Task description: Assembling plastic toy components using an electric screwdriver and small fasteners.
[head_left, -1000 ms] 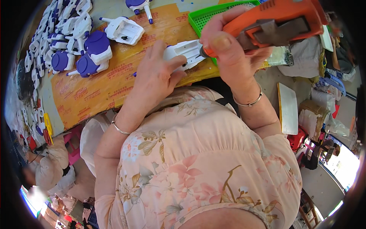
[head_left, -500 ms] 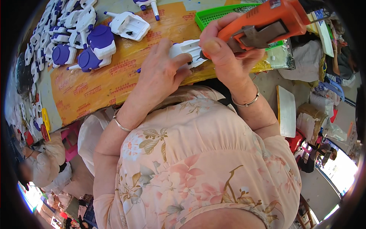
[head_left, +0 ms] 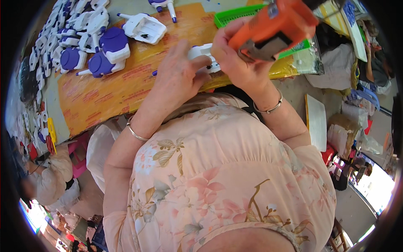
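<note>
Orange tool [head_left: 277, 29] is filling your wrapped right hand [head_left: 241, 61]; your loosely curled left hand [head_left: 178, 77] is holding the white shell [head_left: 200, 51], seemingly steadying it.

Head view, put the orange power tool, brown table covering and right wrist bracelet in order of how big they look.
1. Brown table covering
2. Orange power tool, held in the right hand
3. Right wrist bracelet
</note>
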`<control>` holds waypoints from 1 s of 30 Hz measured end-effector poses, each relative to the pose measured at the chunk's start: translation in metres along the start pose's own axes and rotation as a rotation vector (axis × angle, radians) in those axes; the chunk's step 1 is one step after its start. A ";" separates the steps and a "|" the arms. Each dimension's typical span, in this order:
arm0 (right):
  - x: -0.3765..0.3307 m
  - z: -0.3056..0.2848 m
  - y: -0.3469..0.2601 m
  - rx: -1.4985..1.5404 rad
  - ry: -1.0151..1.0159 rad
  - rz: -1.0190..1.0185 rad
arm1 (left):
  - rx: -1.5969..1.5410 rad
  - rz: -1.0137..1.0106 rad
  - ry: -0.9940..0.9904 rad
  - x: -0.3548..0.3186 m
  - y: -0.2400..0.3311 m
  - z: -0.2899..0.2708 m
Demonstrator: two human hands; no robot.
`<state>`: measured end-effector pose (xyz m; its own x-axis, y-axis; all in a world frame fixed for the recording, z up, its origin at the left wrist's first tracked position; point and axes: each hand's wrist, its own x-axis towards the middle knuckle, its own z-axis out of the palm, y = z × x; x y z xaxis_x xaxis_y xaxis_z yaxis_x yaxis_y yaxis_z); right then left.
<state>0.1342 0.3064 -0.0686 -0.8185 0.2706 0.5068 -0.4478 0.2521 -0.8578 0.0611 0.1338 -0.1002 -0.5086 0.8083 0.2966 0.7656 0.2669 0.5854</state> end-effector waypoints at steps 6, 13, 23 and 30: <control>-0.001 -0.002 -0.019 0.345 0.147 0.112 | 0.054 -0.032 -0.051 0.002 0.008 -0.002; 0.003 -0.019 -0.040 0.387 0.226 0.007 | 0.008 -0.159 -0.159 -0.017 0.015 -0.031; -0.003 -0.013 -0.033 0.331 0.171 0.050 | -0.049 -0.134 -0.131 -0.021 0.014 -0.044; -0.003 -0.012 -0.034 0.301 0.152 0.059 | 0.172 -0.144 0.077 -0.013 -0.026 -0.065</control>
<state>0.1561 0.3082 -0.0393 -0.7932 0.4175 0.4434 -0.5064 -0.0476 -0.8610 0.0229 0.0822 -0.0703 -0.6410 0.7148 0.2797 0.7353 0.4674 0.4907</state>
